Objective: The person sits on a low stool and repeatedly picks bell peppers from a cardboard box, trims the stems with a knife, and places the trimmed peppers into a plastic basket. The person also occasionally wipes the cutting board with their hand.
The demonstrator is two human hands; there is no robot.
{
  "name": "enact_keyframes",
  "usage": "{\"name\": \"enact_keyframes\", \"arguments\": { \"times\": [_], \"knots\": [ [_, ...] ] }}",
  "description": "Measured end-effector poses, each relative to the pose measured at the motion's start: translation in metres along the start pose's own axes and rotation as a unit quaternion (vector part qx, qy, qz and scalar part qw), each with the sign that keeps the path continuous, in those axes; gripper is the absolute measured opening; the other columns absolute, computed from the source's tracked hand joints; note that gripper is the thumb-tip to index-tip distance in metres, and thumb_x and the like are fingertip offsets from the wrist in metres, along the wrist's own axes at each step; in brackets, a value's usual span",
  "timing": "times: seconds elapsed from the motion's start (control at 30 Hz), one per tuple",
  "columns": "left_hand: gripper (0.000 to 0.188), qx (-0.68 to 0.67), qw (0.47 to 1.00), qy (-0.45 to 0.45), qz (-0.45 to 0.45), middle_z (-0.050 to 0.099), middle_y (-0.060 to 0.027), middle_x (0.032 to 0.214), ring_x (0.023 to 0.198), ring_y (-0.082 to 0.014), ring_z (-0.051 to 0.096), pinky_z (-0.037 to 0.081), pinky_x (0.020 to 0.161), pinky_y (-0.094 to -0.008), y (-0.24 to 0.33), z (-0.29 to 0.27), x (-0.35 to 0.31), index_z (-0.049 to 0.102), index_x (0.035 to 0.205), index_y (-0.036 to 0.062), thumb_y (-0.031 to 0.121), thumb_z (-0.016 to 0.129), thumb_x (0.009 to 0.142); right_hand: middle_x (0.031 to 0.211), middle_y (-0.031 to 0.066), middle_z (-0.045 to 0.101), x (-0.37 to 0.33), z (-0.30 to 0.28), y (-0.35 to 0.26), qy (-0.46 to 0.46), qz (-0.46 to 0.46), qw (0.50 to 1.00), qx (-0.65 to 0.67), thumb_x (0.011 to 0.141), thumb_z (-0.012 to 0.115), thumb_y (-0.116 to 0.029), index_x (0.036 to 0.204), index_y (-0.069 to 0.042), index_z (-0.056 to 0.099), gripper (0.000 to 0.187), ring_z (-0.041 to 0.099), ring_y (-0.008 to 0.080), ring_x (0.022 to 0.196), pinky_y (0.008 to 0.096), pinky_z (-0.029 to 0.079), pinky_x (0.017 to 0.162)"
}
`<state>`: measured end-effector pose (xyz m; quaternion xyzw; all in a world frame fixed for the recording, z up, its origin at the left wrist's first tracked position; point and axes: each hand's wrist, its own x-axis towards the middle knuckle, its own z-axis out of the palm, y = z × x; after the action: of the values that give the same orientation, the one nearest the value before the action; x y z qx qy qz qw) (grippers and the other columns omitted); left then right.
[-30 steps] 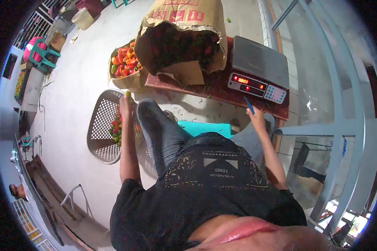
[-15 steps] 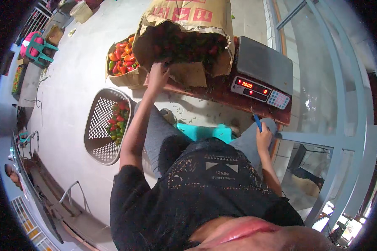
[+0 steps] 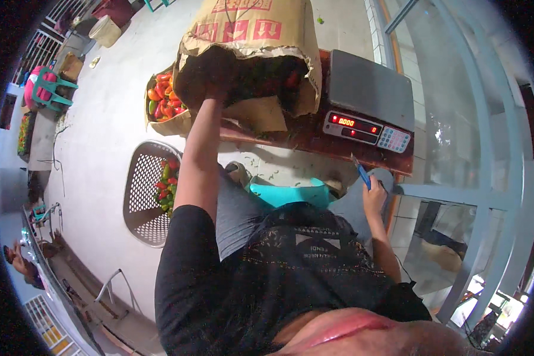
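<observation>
A large brown paper sack lies with its torn mouth toward me, its dark inside holding peppers that barely show. My left hand reaches into that mouth; its fingers are lost in the shadow. Over my right knee, my right hand is closed around a blue utility knife, blade pointing away from me. Left of the sack stands a smaller paper bag full of red, orange and green peppers. A grey-beige plastic basket on the floor at my left contains red and green peppers.
A digital scale with a lit display sits right of the sack on a low reddish-brown table. A teal stool shows between my legs. A grey metal-framed glass door borders the right side. A white bucket stands far left.
My left hand has gone deeper into the sack, out of the light. My right hand still has the utility knife at my knee. The whole view has shifted slightly.
</observation>
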<state>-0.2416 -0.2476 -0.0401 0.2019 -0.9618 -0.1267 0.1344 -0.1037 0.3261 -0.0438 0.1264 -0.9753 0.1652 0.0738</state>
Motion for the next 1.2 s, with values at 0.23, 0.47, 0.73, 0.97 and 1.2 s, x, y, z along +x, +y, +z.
{"name": "enact_keyframes", "arguments": {
  "times": [0.23,0.47,0.73,0.97,1.2],
  "knots": [
    [0.031,-0.098,0.995,0.027,0.02,0.06,-0.0114,0.103,0.091,-0.0251,0.057,0.047,0.076,-0.0385,-0.004,-0.008,-0.022,0.054,0.112,0.0054,0.022,0.05,0.086,0.072,0.0216,0.058,0.0,-0.013,-0.018,0.003,0.021,0.999,0.023,0.081,0.058,-0.013,0.091,-0.003,0.056,0.014,0.059,0.041,0.07,0.0485,0.045,0.061],
    [0.03,-0.472,0.881,-0.007,-0.02,0.061,-0.0094,0.103,0.089,-0.0211,0.058,0.048,0.074,-0.0366,0.0,0.002,-0.097,0.054,0.111,0.0061,0.023,0.048,0.088,0.073,0.021,0.06,-0.003,-0.018,-0.017,0.005,0.003,0.999,0.032,0.079,0.062,-0.013,0.099,-0.003,0.058,0.023,0.06,0.0389,0.07,0.0457,0.046,0.06],
    [0.03,-0.838,0.493,-0.166,-0.164,0.057,-0.009,0.092,0.077,-0.0146,0.053,0.042,0.059,-0.0219,0.119,-0.087,-0.217,0.049,0.109,0.0022,0.027,0.037,0.098,0.074,0.017,0.06,0.033,-0.024,-0.123,-0.032,-0.092,0.955,0.28,0.081,0.061,-0.017,0.094,-0.005,0.056,0.018,0.061,0.036,0.071,0.0432,0.045,0.059],
    [0.037,-0.823,0.467,-0.243,-0.213,0.052,-0.0066,0.076,0.056,-0.0123,0.042,0.033,0.051,-0.0241,0.157,-0.104,-0.256,0.051,0.103,0.0026,0.036,0.037,0.097,0.08,0.0168,0.061,0.052,-0.016,-0.168,-0.015,-0.238,0.933,0.268,0.076,0.064,-0.012,0.101,-0.003,0.056,0.028,0.061,0.0358,0.072,0.0435,0.047,0.06],
    [0.035,-0.707,0.672,-0.169,-0.142,0.051,-0.0032,0.08,0.065,-0.0107,0.045,0.036,0.054,-0.0245,0.16,-0.106,-0.275,0.051,0.102,0.0063,0.037,0.034,0.098,0.077,0.0173,0.061,0.045,-0.017,-0.164,-0.078,-0.191,0.95,0.236,0.072,0.062,-0.005,0.098,-0.008,0.054,0.027,0.061,0.0365,0.071,0.0448,0.047,0.06]
  ]
}}
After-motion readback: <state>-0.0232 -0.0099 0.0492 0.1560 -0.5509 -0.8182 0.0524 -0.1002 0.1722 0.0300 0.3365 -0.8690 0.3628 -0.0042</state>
